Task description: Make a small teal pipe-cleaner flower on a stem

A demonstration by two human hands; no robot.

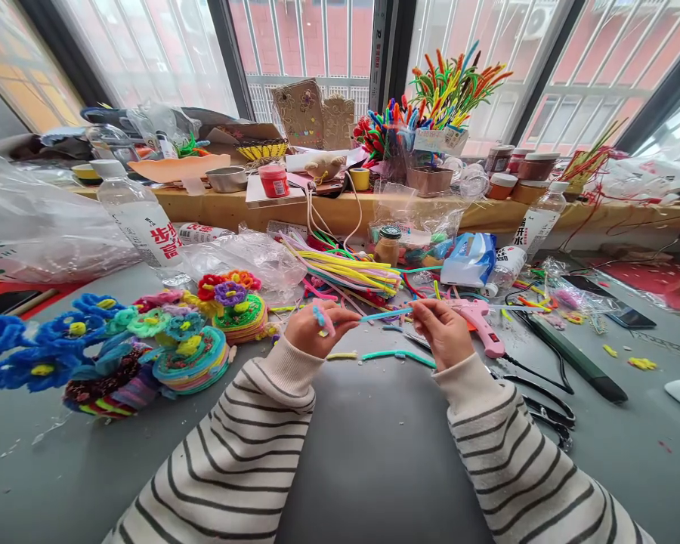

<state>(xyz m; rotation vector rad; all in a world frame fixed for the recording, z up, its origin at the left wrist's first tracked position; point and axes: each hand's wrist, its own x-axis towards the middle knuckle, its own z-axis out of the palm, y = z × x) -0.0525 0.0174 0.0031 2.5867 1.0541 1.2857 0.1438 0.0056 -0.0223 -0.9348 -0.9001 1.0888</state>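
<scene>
A light blue pipe cleaner stretches between my two hands above the grey table. My left hand is closed, its fingertips pinching one end; a small pink and blue fuzzy piece also sits in its curled fingers. At the other end, my right hand pinches the pipe cleaner between thumb and fingers. Just beyond the hands lies a bundle of yellow, white and pink pipe cleaners. A teal pipe cleaner rests on the table below the held one.
Pipe-cleaner flowers in round pots stand at left, near a water bottle. A pink glue gun, black-handled scissors and a dark green tool lie at right. A cluttered wooden ledge runs along the back.
</scene>
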